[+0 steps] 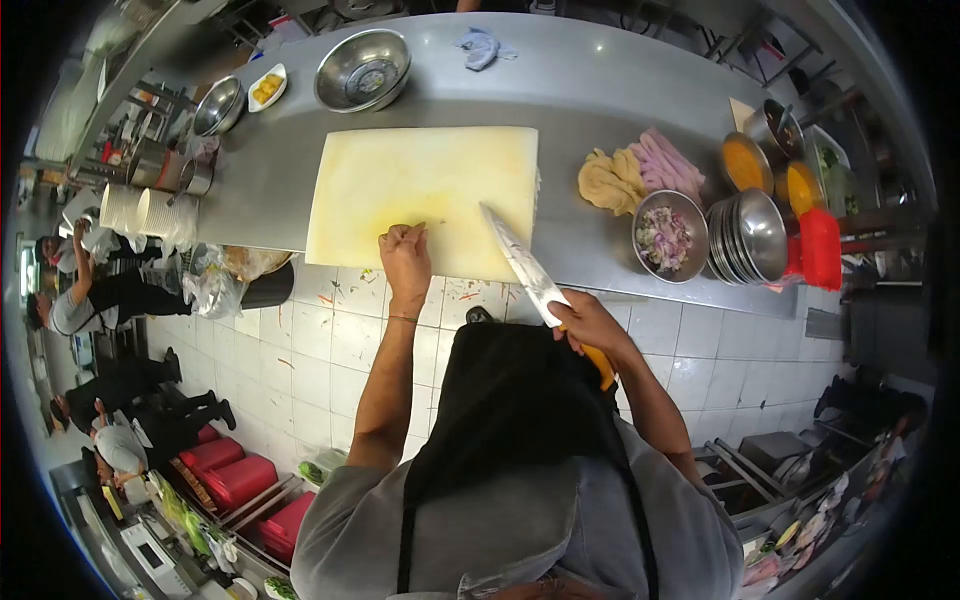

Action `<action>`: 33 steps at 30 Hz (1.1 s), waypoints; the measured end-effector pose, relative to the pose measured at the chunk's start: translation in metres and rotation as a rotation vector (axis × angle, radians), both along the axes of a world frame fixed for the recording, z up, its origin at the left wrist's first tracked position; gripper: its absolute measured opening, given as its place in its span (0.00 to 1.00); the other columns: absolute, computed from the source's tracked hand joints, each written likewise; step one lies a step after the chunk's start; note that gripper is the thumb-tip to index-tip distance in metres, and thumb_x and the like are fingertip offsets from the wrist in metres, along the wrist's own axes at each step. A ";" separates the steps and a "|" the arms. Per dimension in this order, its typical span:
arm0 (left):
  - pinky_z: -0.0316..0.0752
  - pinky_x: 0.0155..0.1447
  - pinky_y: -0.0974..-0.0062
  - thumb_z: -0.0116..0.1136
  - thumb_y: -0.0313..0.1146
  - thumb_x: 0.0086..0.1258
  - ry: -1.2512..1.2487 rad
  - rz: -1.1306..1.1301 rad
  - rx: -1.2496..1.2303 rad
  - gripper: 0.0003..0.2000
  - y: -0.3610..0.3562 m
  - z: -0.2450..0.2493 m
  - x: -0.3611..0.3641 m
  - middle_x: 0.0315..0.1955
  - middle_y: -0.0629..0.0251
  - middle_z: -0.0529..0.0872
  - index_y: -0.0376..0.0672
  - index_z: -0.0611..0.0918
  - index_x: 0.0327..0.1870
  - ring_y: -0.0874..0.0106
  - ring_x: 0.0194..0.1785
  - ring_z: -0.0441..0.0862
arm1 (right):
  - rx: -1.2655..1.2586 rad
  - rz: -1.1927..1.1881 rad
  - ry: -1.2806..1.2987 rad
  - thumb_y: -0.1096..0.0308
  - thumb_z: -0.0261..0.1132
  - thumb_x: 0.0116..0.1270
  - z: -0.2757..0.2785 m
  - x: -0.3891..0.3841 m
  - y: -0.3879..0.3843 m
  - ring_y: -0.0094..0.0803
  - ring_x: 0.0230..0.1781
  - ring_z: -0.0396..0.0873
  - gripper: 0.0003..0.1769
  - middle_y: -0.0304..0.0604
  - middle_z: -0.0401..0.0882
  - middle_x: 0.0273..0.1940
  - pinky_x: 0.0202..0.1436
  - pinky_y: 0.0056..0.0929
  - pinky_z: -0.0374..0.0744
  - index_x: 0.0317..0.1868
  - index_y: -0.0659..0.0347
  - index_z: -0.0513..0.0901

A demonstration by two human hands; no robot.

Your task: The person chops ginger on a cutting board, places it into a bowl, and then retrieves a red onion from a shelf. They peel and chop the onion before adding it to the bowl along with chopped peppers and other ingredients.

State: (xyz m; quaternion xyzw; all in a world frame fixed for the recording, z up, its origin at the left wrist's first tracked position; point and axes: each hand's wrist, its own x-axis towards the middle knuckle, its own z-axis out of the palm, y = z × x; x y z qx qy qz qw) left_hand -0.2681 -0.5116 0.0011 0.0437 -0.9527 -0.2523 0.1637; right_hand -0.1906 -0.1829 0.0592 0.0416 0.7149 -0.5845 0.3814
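A large white cutting board (425, 165) with yellowish stains lies at the near edge of the steel table. My left hand (405, 262) rests at the board's near side, fingers curled together; whether something small is pinched in them is hidden. Beside the fingertips are small dark specks on the board. My right hand (590, 325) is wrapped round the yellow handle of a kitchen knife (522, 262). The long blade, smeared with residue, points forward and left, its tip over the right part of the board.
Right of the board lie yellow and pink cloths (612, 181), a bowl of chopped onion (664, 236), stacked metal bowls (748, 235) and a red container (820, 250). Behind it stand a steel bowl (363, 70) and a blue cloth (482, 48). Scraps litter the tiled floor (300, 340); people work at left.
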 end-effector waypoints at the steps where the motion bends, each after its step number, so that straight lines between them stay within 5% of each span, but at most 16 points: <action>1: 0.71 0.56 0.61 0.66 0.30 0.66 0.033 -0.002 -0.085 0.11 -0.002 -0.002 0.003 0.50 0.58 0.82 0.41 0.88 0.48 0.57 0.54 0.75 | 0.030 0.026 0.011 0.61 0.56 0.79 -0.004 -0.007 -0.014 0.23 0.11 0.71 0.13 0.41 0.79 0.24 0.12 0.25 0.70 0.49 0.64 0.77; 3: 0.69 0.58 0.53 0.63 0.33 0.69 0.098 -0.005 -0.255 0.14 0.007 0.000 0.007 0.66 0.57 0.76 0.40 0.86 0.53 0.51 0.60 0.71 | 0.004 0.057 0.030 0.61 0.55 0.80 -0.016 -0.016 -0.036 0.23 0.11 0.71 0.13 0.41 0.79 0.24 0.12 0.26 0.70 0.49 0.64 0.77; 4: 0.61 0.65 0.37 0.57 0.42 0.74 0.018 -0.036 -0.232 0.20 0.007 -0.012 0.009 0.76 0.56 0.62 0.39 0.82 0.61 0.44 0.70 0.63 | -0.010 0.071 0.036 0.61 0.55 0.80 -0.020 -0.019 -0.044 0.23 0.11 0.71 0.13 0.41 0.79 0.24 0.12 0.26 0.71 0.49 0.64 0.77; 10: 0.44 0.70 0.23 0.47 0.50 0.79 -0.106 -0.080 -0.259 0.26 0.024 -0.005 0.016 0.81 0.56 0.51 0.41 0.78 0.68 0.37 0.78 0.48 | -0.041 0.146 0.003 0.59 0.54 0.82 -0.028 -0.024 -0.078 0.21 0.11 0.70 0.14 0.41 0.78 0.25 0.12 0.24 0.70 0.51 0.62 0.76; 19: 0.45 0.73 0.31 0.49 0.46 0.79 0.015 -0.301 -0.132 0.25 0.062 0.047 0.002 0.81 0.51 0.48 0.44 0.74 0.72 0.37 0.78 0.48 | -0.180 -0.127 -0.023 0.55 0.55 0.81 0.015 0.002 -0.028 0.20 0.11 0.68 0.16 0.40 0.78 0.26 0.13 0.22 0.69 0.52 0.61 0.77; 27: 0.42 0.75 0.31 0.60 0.49 0.71 -0.025 -1.165 0.013 0.26 0.226 0.095 0.038 0.81 0.49 0.48 0.60 0.77 0.70 0.38 0.79 0.47 | -0.237 -0.674 -0.011 0.52 0.56 0.80 0.048 0.088 0.074 0.21 0.09 0.69 0.17 0.40 0.79 0.26 0.12 0.21 0.70 0.45 0.60 0.74; 33: 0.37 0.75 0.28 0.57 0.48 0.72 0.000 -1.288 -0.115 0.24 0.312 0.078 0.019 0.81 0.52 0.48 0.66 0.77 0.70 0.42 0.81 0.43 | -0.195 -0.782 -0.039 0.55 0.55 0.81 0.055 0.127 0.121 0.20 0.09 0.68 0.16 0.41 0.80 0.26 0.13 0.21 0.70 0.48 0.61 0.73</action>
